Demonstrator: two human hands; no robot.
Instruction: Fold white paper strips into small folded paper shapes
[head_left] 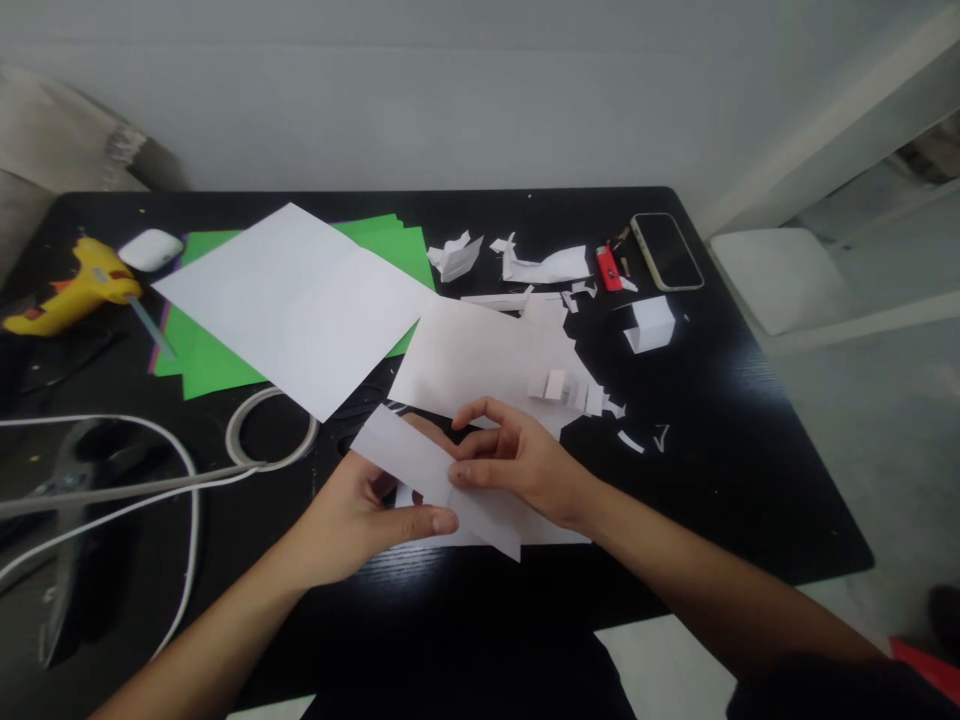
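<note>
The left hand point(360, 520) and right hand point(525, 468), fingers curled, pinch a white paper strip point(405, 450); paper scraps point(555, 266) beyond seem already cut, while a large white sheet point(292, 300) looks whole.

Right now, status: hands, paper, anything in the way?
Left hand, right hand both holding white paper strip. Strip above white sheet. Paper scraps just beyond.

A piece of white paper point(409, 455) is held by the left hand point(356, 520) and the right hand point(525, 462) over a black table point(720, 480). Green sheets point(217, 368) are partly covered by a large white sheet point(292, 300), flanked by a yellow glue gun point(94, 285); paper scraps point(551, 266) are strewn near a phone point(667, 252).
</note>
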